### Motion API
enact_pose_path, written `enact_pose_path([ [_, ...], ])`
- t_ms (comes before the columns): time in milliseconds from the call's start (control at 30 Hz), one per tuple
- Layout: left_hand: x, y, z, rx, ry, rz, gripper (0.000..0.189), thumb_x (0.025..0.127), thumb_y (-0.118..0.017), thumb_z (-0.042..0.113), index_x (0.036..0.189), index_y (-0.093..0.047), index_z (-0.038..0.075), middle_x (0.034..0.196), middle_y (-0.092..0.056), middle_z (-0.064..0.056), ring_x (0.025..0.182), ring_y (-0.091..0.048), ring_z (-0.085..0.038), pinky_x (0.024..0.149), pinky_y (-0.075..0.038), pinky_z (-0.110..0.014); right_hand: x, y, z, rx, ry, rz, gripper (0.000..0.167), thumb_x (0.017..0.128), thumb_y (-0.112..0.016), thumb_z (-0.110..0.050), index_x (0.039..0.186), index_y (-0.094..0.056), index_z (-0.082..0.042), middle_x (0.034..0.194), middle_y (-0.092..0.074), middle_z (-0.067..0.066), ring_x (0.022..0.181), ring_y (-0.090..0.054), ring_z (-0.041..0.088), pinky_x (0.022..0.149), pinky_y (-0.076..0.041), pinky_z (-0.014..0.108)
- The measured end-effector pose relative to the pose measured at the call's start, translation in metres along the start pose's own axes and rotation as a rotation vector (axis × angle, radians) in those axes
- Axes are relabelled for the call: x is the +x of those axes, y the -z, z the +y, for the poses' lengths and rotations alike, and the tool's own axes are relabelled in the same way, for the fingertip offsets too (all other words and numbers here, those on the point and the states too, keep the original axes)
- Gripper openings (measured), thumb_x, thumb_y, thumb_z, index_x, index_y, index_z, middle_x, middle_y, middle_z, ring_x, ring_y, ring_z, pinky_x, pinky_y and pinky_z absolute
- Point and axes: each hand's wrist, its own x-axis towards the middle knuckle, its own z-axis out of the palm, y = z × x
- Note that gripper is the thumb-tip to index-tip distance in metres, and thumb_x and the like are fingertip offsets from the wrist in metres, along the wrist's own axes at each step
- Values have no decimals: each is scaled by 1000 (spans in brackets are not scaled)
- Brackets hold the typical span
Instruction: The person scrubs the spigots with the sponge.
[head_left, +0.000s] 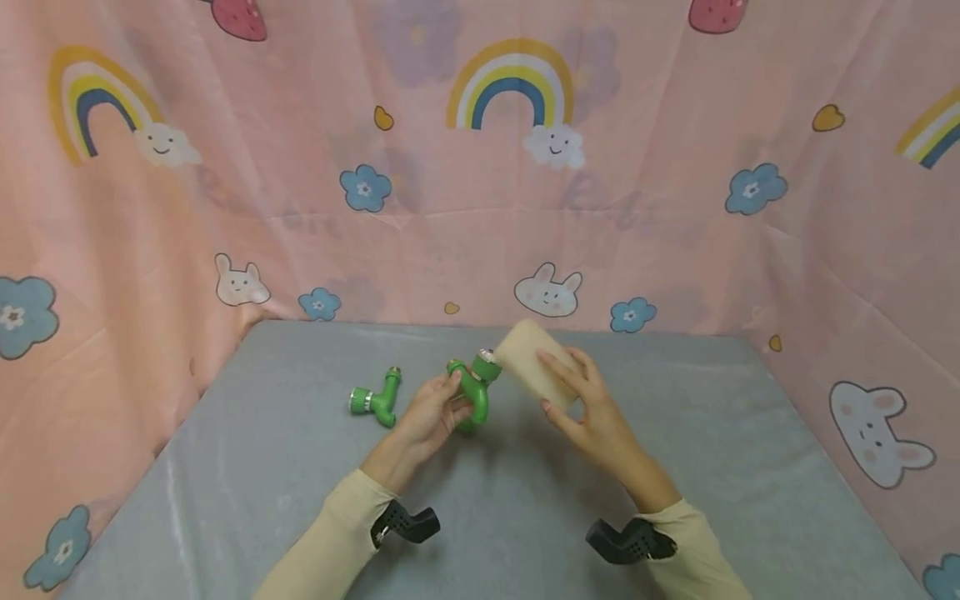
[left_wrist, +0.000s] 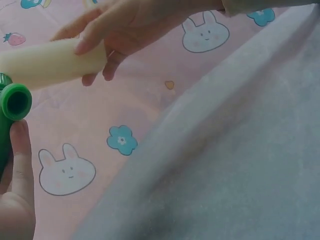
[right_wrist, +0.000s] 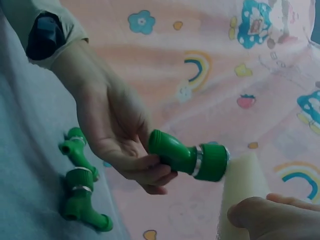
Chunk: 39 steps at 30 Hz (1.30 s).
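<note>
My left hand (head_left: pixel 431 421) grips a green tap (head_left: pixel 474 392) between thumb and fingers, raised over the table. The tap's round handle end, with a silver band (right_wrist: pixel 198 160), points toward a cream sponge block (head_left: pixel 528 358). Fingers and thumb of my right hand (head_left: pixel 592 412) hold that sponge by its sides, its near corner right at the tap's handle end. In the right wrist view the sponge (right_wrist: pixel 245 182) overlaps the edge of the tap's cap (right_wrist: pixel 212 162). The left wrist view shows the tap's open round mouth (left_wrist: pixel 17 102).
A second green tap (head_left: pixel 378 400) lies on the grey-covered table (head_left: pixel 247 500), left of my left hand. Another tap (right_wrist: pixel 82 200) lies close by, mostly hidden behind that hand in the head view. A pink patterned curtain (head_left: pixel 480 242) encloses the table's back and sides.
</note>
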Motion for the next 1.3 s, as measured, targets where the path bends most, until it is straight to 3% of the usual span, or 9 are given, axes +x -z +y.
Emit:
enact_pose_path([
  [133,0,1,-1,-48,10,25,25,112,-32,18,124,-50,5,104,-70,9,92,-68,-5,82,-58,-17,0,3,-2,1,-40,29,66,90,-72,-3,150,-49,-15,150,-35,26,119,-49,41,85,-52,55],
  [333,-1,-1,-3,-39,32,-61,21,111,-36,21,118,-53,11,97,-68,11,81,-63,-4,72,-55,-16,-2,-9,-20,-9,173,37,69,84,-76,-2,147,-53,-14,146,-43,26,117,-55,40,78,-56,46],
  [400,-2,-2,-3,-30,18,-86,20,111,-37,23,115,-55,14,92,-66,12,76,-59,-4,68,-52,-16,-4,-15,-24,5,189,13,69,84,-77,-2,147,-53,-16,147,-42,24,121,-53,39,80,-56,46],
  [567,-2,-1,0,-32,7,-80,20,112,-33,22,112,-51,14,90,-67,11,78,-60,-3,68,-51,-16,-4,-16,-18,15,76,4,65,87,-75,0,147,-54,-14,147,-41,25,112,-56,37,74,-56,36],
  [700,2,4,-1,8,-10,-15,26,111,-34,19,131,-46,7,101,-69,10,86,-65,-4,74,-55,-19,-2,-9,-7,8,-59,-6,61,92,-70,-4,149,-51,-13,147,-39,26,102,-56,33,71,-50,27],
  [867,3,4,-1,156,-114,39,38,108,-42,10,146,-38,3,125,-68,-12,107,-71,-17,88,-61,-30,0,1,-6,35,-141,27,59,93,-67,-8,149,-50,-14,146,-41,23,97,-51,26,69,-44,25],
  [1067,0,-2,1,335,-295,21,33,107,-42,3,140,-39,0,132,-59,-30,120,-67,-31,100,-56,-52,-1,-4,-24,-20,-43,-23,58,90,-71,-13,146,-55,-17,143,-46,24,98,-57,28,69,-50,26],
  [1200,0,-5,1,394,-391,46,30,105,-43,-3,134,-42,0,125,-59,-27,108,-68,-20,94,-60,-46,-2,-10,-29,-68,-68,-41,57,90,-73,-13,144,-57,-17,145,-46,27,107,-60,38,74,-56,40],
  [1300,0,-6,1,437,-441,60,28,103,-43,-7,131,-43,-1,125,-58,-31,107,-67,-23,89,-62,-36,-2,-9,-24,-62,-134,-42,55,90,-71,-11,144,-58,-15,146,-46,27,111,-59,40,78,-55,49],
])
